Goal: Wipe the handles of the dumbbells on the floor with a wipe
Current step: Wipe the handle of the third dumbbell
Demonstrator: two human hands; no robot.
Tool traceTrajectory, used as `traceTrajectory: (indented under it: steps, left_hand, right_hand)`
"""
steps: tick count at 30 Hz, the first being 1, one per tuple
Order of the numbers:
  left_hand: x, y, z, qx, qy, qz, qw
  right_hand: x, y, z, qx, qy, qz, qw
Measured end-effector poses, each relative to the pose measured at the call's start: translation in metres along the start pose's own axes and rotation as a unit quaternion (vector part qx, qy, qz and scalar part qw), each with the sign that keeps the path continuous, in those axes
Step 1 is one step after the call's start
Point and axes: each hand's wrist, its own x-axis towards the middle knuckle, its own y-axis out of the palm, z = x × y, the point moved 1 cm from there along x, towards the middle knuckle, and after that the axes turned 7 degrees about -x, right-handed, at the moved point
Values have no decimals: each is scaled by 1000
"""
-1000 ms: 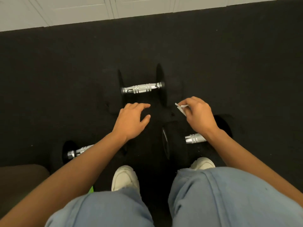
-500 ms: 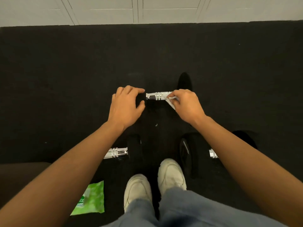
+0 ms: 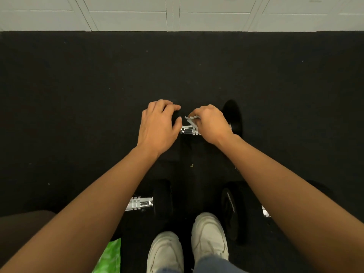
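Wiping: right hand [image 3: 211, 125] pinches a white wipe [image 3: 191, 120] against the chrome handle [image 3: 189, 130] of the far dumbbell [image 3: 233, 116].
Left grip: left hand [image 3: 158, 127] clenched over that dumbbell's left head, which it hides.
Right grip: closed on the wipe; fingers cover most of the handle.
Writing: raised lettering on the black head of the near right dumbbell [image 3: 230, 205], too small to read; green packet [image 3: 110, 257] at the bottom edge, print not legible.
Surroundings: near left dumbbell [image 3: 149, 201] by the left forearm; white shoes [image 3: 208, 235] between the near pair; black floor [image 3: 78, 95]; white cabinets [image 3: 137, 12] beyond.
Obstructions: forearms cross both near dumbbells.
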Motion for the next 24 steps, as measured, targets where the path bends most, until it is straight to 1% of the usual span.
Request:
traceTrajectory:
  steps: [4,8,14,17,20,24]
  left_hand:
    - [8,10,0,-30,-42,-7,999]
    - [13,19,3,-37,-51,-27,998]
    - [16,26,6,-19,-53,-60,997]
    - [14,28,7,-15,-51,-81,995]
    - [11,30,5,-9,-50,-95,994]
    - [9,32,5,2,-47,-100,994]
  right_hand:
    - [16,3,2,-29,-6,26,999]
    - [27,9,6,-71,-2,86,994]
    - [31,22,5,-83,-20,106,991]
    - [30,18,-5,-82,4,104,991]
    - [30,12,-15,-86,42,139,986]
    - [38,14,-6,-86,42,181,979]
